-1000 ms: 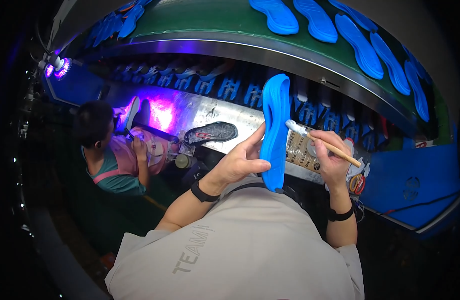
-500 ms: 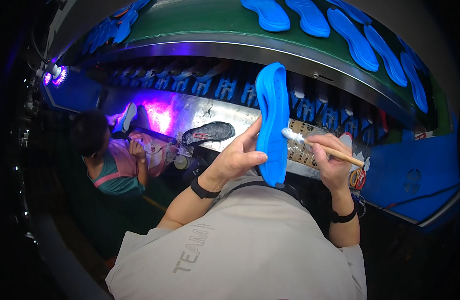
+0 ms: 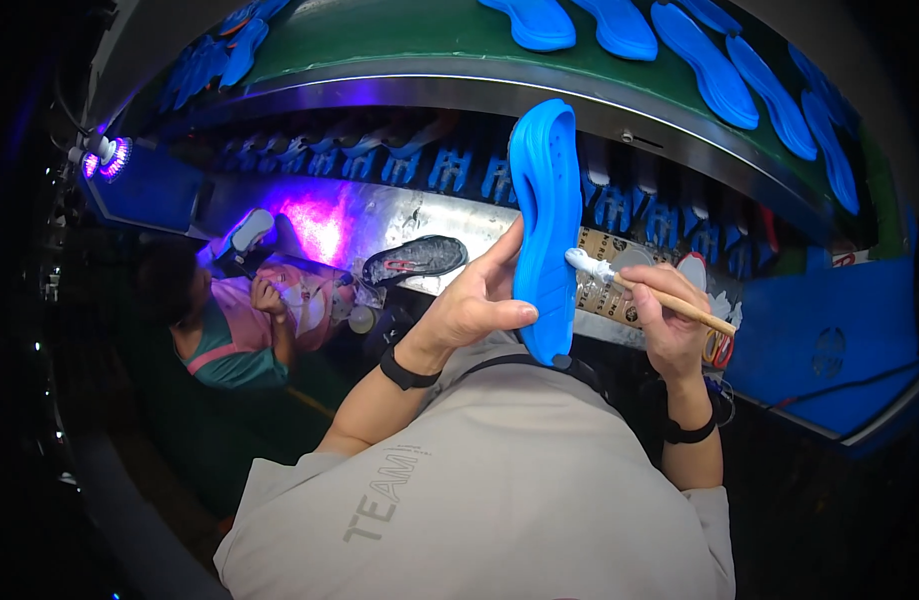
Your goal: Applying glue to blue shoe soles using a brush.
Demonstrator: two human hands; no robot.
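Upright in front of me is a blue shoe sole (image 3: 548, 220), its long side facing my right. My left hand (image 3: 485, 305) grips it from the left, with the thumb lying across its lower half. In my right hand (image 3: 672, 325) is a brush (image 3: 685, 306) with a pale wooden handle and a white-coated head. The brush head touches the sole's right edge around mid-length. Fingers and thumb pinch the handle near the head.
Several blue soles (image 3: 715, 75) lie on the green conveyor belt (image 3: 400, 45) above a metal rail. A black shoe piece (image 3: 416, 260) rests on the metal bench (image 3: 400, 215). At left, a person (image 3: 245, 320) works under purple lamps (image 3: 110, 157). Scissors (image 3: 721, 350) sit at right.
The sole has risen slightly and turned a little in my left hand. My right hand and the brush have shifted slightly, with the brush head still at the sole's right edge.
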